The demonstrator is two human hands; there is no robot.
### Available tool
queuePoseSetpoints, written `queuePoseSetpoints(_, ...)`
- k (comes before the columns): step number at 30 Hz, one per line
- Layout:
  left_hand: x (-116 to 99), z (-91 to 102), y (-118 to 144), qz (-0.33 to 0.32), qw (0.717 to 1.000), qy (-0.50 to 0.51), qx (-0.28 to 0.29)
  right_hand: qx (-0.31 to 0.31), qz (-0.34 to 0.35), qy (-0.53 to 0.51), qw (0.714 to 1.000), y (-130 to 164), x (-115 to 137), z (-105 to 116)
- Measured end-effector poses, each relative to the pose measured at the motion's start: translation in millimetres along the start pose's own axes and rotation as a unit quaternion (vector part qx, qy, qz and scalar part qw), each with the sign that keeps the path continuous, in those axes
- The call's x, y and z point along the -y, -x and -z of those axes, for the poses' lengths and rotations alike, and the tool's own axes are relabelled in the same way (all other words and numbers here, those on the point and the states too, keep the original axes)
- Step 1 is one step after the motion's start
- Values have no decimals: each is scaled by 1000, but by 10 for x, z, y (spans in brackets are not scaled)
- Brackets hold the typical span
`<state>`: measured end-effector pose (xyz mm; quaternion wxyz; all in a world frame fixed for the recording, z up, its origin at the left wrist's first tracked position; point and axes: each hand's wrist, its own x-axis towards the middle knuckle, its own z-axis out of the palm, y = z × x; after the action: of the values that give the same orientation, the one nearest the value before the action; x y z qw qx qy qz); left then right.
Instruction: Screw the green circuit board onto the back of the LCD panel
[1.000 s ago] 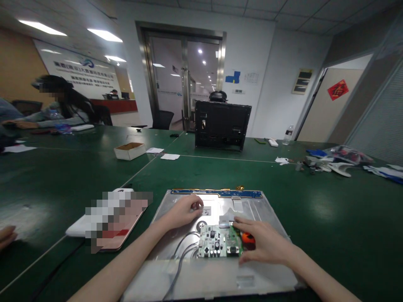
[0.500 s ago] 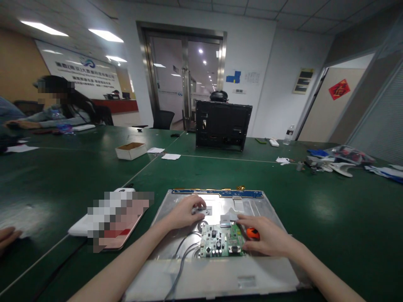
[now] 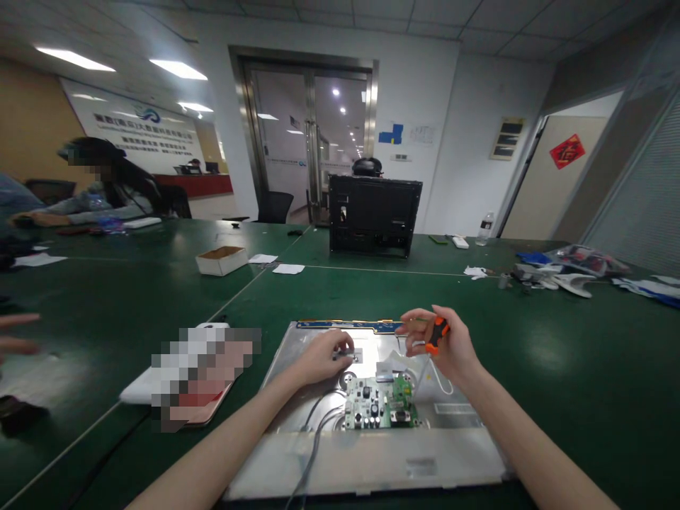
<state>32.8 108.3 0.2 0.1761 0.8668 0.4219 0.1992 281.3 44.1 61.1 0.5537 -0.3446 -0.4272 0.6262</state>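
Note:
A silver monitor panel (image 3: 462,453) lies back-up on the green table in front of me. A small green circuit board (image 3: 380,411) sits on its middle, with grey cables (image 3: 313,443) running off toward me. My left hand (image 3: 323,355) rests on the panel just beyond the board, fingertips pinched on a small part near a white label. My right hand (image 3: 443,343) is lifted above the panel's far right part and holds an orange-handled screwdriver (image 3: 436,333).
A pink and white device (image 3: 180,382) lies left of the panel. Farther back stand a black monitor shell (image 3: 375,214) and a small cardboard box (image 3: 222,259). Loose parts (image 3: 552,278) lie at the right. A person sits at the far left; another person's hand (image 3: 15,336) reaches in.
My right hand has picked the orange screwdriver up off the panel beside the board and raised it. My left hand stayed put. The view shifted slightly.

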Motion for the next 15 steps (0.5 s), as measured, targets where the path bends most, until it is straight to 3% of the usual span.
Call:
queuePoseSetpoints(3,-49,-48,-106,-8,1000,-4,5,5,-55,-15,998,-209,-104,6)
queuePoseSetpoints(8,-114,-134,-269,-15,1000,0,11,21,-82,-9,996,-495,-279,90)
queuePoseSetpoints(15,-114,-88,-273,-28,999,30,11,-4,-40,-22,999,-430,-336,331)
